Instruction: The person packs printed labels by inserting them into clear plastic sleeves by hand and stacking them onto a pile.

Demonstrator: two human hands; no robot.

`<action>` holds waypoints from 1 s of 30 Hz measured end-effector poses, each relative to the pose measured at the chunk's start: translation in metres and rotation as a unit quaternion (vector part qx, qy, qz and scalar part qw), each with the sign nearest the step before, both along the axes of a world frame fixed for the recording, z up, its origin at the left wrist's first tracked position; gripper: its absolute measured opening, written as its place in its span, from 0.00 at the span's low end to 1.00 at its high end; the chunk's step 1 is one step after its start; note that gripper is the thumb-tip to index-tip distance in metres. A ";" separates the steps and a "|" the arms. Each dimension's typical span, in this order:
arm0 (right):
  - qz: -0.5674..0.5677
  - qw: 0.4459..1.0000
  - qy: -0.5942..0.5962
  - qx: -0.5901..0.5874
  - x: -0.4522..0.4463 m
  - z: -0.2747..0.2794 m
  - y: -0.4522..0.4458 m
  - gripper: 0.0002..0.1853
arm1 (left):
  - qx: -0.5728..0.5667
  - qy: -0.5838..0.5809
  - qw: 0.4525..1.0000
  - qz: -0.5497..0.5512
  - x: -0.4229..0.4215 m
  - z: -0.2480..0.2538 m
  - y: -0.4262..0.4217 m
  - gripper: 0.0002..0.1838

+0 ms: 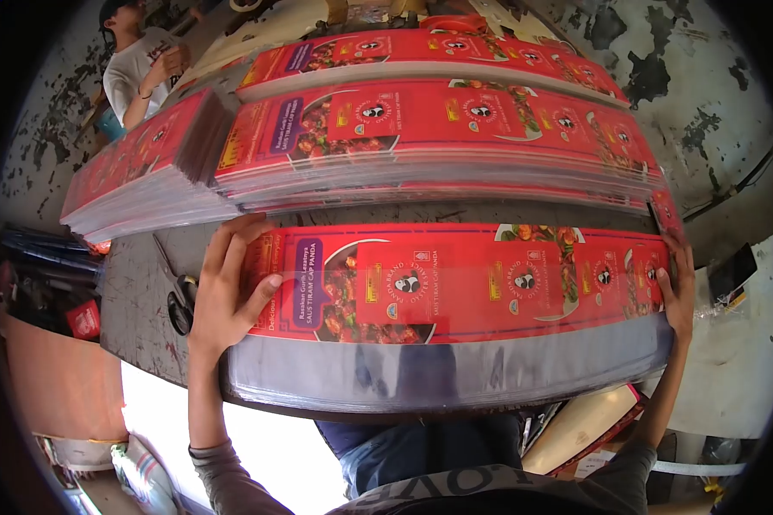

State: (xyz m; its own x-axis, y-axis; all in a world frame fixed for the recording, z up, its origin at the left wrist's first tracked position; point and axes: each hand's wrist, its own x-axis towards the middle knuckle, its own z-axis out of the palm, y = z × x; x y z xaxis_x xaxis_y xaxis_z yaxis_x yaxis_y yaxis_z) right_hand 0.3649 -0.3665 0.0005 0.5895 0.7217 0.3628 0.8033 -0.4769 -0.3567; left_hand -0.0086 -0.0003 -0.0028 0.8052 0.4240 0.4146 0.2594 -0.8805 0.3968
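A long red printed sheet (464, 287), with food pictures and a panda logo, lies across the table in front of me. Along its near side stretches a wide band of clear plastic (489, 371), layered at the front edge. My left hand (232, 279) grips the left end, thumb over the print and fingers around the far corner. At the right end, my right hand (677, 283) holds the edge with its thumb on top; its other fingers are partly hidden. I cannot tell how many layers my hands hold.
Behind the sheet stand tall piles of similar red printed sheets (438, 120), with another pile (137, 167) at the left. Scissors (179, 296) lie on the dark table (137, 300) near my left hand. Another person (146, 64) is at the upper left.
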 end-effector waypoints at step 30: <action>-0.023 0.999 -0.042 -0.018 0.004 -0.004 0.015 0.20 | 0.014 -0.012 0.997 0.074 -0.001 -0.007 -0.003 0.12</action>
State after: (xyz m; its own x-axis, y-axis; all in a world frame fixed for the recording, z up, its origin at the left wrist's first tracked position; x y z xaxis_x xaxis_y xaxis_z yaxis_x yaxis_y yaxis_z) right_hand 0.3693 -0.3517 -0.0036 0.5912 0.7082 0.3859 0.8065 -0.5257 -0.2707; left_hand -0.0099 -0.0030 -0.0095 0.7245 0.5251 0.4465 0.3771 -0.8442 0.3809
